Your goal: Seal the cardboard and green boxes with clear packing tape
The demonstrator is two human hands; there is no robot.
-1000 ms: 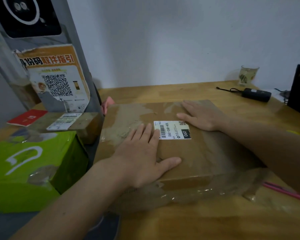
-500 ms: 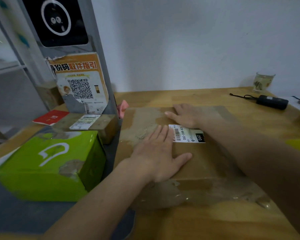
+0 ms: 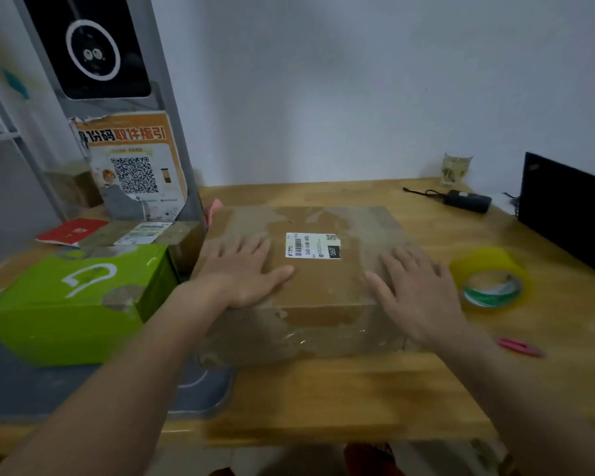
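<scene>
Pale grey wall backs a light wooden table (image 3: 323,389), seen from the head camera. On it lies a flat brown cardboard box (image 3: 323,286), its top glossy with clear tape and bearing a white shipping label (image 3: 312,246). The left hand (image 3: 246,273) lies flat on the box top just left of the label, fingers straight and spread, gripping nothing. The right hand (image 3: 416,293) rests over the box's near right corner, fingers also straight and spread, holding nothing.

Just left of the cardboard box stands a bright green box (image 3: 73,304) with a white mark on its lid and patches of tape, partly on a grey mat (image 3: 49,389). To the right of the cardboard box, near the right hand but apart from it, sits a yellowish roll of clear packing tape (image 3: 490,278). A pink tool (image 3: 519,347) lies on the table nearer the camera than the roll; its shape is too blurred to tell. Against the wall stand a glass cup (image 3: 455,169) and a black adapter with cable (image 3: 466,201).
</scene>
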